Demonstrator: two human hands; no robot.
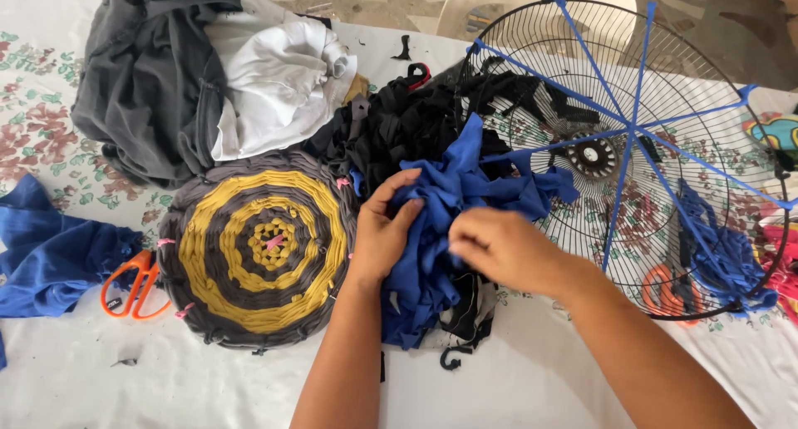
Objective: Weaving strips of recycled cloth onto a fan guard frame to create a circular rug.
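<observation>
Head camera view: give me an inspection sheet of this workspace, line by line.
Surface: table under a white floral cloth.
Job's things: bundle of blue fabric strips; wire fan guard strung with blue strips.
Clutter: round yellow-and-grey woven mat, black strips, grey garment, white garment, orange scissors.
Grippers: left hand and right hand both grip the blue bundle.
Cables: nothing seen.
Surroundings: pale plastic chair, tiled floor.

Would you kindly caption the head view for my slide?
Both hands sort blue fabric strips between a woven round mat and a wire fan guard.
</observation>
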